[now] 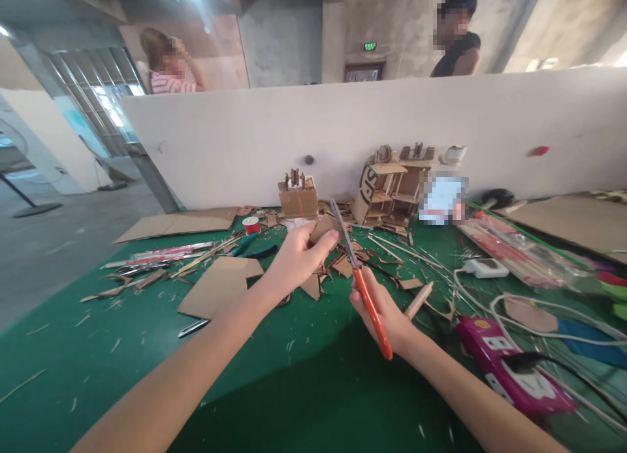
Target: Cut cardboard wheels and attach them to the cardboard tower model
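Note:
My left hand [298, 256] pinches a small brown cardboard piece [325, 228] above the green table. My right hand [379, 309] is closed round the orange handles of a pair of scissors [360, 280]. The metal blades point up and away, right beside the cardboard piece. Whether the blades touch the cardboard is unclear.
Cardboard scraps [343, 267], a larger cardboard sheet [218, 286] and thin sticks litter the green mat [147, 348]. A pink power strip [509, 368] with cables lies at right. Cardboard models [386, 192] stand against a white partition [343, 126]. Two people are behind it.

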Demonstrator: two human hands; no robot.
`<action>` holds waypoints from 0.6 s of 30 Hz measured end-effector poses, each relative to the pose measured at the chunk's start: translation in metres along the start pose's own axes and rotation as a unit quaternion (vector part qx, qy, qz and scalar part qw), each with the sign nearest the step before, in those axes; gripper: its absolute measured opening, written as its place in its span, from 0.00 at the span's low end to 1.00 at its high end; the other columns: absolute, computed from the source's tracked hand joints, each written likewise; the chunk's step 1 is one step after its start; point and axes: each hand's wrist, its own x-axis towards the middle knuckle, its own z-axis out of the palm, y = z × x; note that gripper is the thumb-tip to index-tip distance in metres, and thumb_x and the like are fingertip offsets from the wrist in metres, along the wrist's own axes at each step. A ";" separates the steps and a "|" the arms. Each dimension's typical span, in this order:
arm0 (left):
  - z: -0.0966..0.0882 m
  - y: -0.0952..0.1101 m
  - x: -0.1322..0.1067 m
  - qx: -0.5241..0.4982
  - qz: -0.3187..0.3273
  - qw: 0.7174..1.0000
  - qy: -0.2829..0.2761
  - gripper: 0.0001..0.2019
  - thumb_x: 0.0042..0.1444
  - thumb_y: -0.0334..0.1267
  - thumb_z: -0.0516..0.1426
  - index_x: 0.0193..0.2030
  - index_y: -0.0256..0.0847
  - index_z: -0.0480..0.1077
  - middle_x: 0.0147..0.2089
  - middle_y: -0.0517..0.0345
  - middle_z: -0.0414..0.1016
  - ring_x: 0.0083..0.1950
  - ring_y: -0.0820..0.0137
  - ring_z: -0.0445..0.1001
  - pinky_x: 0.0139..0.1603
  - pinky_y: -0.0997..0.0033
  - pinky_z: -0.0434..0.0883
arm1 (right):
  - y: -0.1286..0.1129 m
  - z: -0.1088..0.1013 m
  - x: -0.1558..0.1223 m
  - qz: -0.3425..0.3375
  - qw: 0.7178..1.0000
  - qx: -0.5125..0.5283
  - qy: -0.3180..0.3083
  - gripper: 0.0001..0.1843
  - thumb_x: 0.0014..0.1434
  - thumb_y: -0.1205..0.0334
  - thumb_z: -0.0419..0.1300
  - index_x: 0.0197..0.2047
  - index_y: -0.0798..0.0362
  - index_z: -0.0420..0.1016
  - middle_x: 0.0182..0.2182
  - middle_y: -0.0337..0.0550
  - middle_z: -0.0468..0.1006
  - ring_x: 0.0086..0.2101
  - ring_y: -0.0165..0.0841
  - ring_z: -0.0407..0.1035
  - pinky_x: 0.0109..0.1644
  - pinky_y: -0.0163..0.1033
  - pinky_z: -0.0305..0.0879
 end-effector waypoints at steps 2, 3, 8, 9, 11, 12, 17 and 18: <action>0.001 -0.002 0.001 -0.006 0.004 1.000 -0.007 0.16 0.63 0.50 0.49 0.30 0.42 0.56 0.20 0.67 0.55 0.19 0.79 0.52 0.19 0.75 0.52 | 0.001 -0.001 -0.001 -0.007 1.000 0.019 -0.006 0.18 0.65 0.42 0.46 0.38 0.49 0.54 0.28 0.35 0.62 0.26 0.30 0.57 0.29 0.37 0.58; -0.001 -0.003 0.001 0.004 0.006 1.000 -0.016 0.16 0.64 0.50 0.48 0.30 0.42 0.56 0.21 0.67 0.55 0.19 0.79 0.53 0.19 0.75 0.52 | 0.001 -0.002 -0.001 -0.013 0.999 0.030 -0.013 0.18 0.65 0.42 0.46 0.39 0.49 0.54 0.28 0.35 0.62 0.26 0.31 0.57 0.29 0.37 0.58; -0.014 0.005 0.001 0.073 0.011 0.995 -0.070 0.14 0.64 0.47 0.48 0.29 0.42 0.56 0.22 0.65 0.54 0.20 0.77 0.53 0.21 0.72 0.53 | 0.001 -0.006 -0.004 -0.026 0.997 0.052 -0.051 0.17 0.65 0.43 0.47 0.41 0.48 0.54 0.30 0.38 0.64 0.29 0.32 0.60 0.30 0.37 0.61; -0.016 0.006 0.001 0.078 0.013 0.994 -0.078 0.14 0.64 0.46 0.48 0.29 0.42 0.56 0.22 0.65 0.54 0.21 0.77 0.53 0.21 0.72 0.53 | 0.001 -0.006 -0.004 -0.024 0.997 0.051 -0.049 0.17 0.65 0.43 0.47 0.41 0.48 0.54 0.30 0.38 0.64 0.29 0.32 0.60 0.30 0.37 0.61; -0.018 0.008 0.001 0.079 0.013 0.993 -0.090 0.14 0.64 0.46 0.47 0.30 0.43 0.56 0.22 0.65 0.53 0.21 0.76 0.52 0.21 0.71 0.52 | 0.001 -0.005 -0.003 -0.019 0.998 0.045 -0.041 0.17 0.65 0.43 0.47 0.41 0.49 0.55 0.29 0.37 0.65 0.28 0.31 0.59 0.30 0.37 0.60; -0.018 0.008 0.001 0.078 0.012 0.993 -0.093 0.14 0.65 0.46 0.47 0.30 0.43 0.56 0.22 0.65 0.53 0.21 0.76 0.52 0.21 0.71 0.52 | 0.002 -0.005 -0.003 -0.016 0.998 0.039 -0.037 0.17 0.65 0.43 0.47 0.41 0.49 0.55 0.29 0.37 0.65 0.27 0.31 0.58 0.30 0.38 0.60; -0.019 0.007 0.001 0.087 0.014 0.991 -0.101 0.14 0.65 0.46 0.47 0.30 0.43 0.56 0.23 0.65 0.51 0.21 0.76 0.52 0.22 0.71 0.52 | 0.001 -0.006 -0.001 -0.018 0.999 0.007 -0.042 0.18 0.65 0.42 0.46 0.39 0.49 0.55 0.26 0.35 0.63 0.26 0.31 0.56 0.31 0.38 0.57; -0.020 0.007 0.001 0.088 0.014 0.990 -0.106 0.14 0.65 0.46 0.47 0.30 0.43 0.56 0.23 0.65 0.51 0.22 0.75 0.52 0.22 0.71 0.52 | 0.000 -0.007 -0.001 -0.016 0.999 0.002 -0.045 0.17 0.65 0.42 0.46 0.38 0.49 0.55 0.26 0.34 0.63 0.26 0.31 0.56 0.31 0.38 0.57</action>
